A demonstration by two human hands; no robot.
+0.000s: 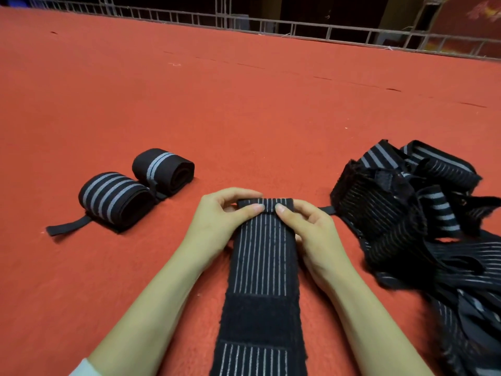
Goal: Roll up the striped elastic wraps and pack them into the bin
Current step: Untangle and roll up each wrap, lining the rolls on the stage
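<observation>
A black wrap with thin grey stripes (261,267) lies flat on the red mat, running from the bottom edge away from me. Its far end is folded into a small first turn. My left hand (217,215) and my right hand (303,226) both pinch that turn, thumbs on top and fingers curled behind. Two rolled wraps lie to the left: one with several wide grey stripes (116,198) and one with a double grey stripe (162,169). No bin is in view.
A loose heap of unrolled black striped wraps (412,210) sprawls on the right, reaching the bottom right corner. The red mat (244,104) stretches far ahead to a metal rail (271,25) at the back.
</observation>
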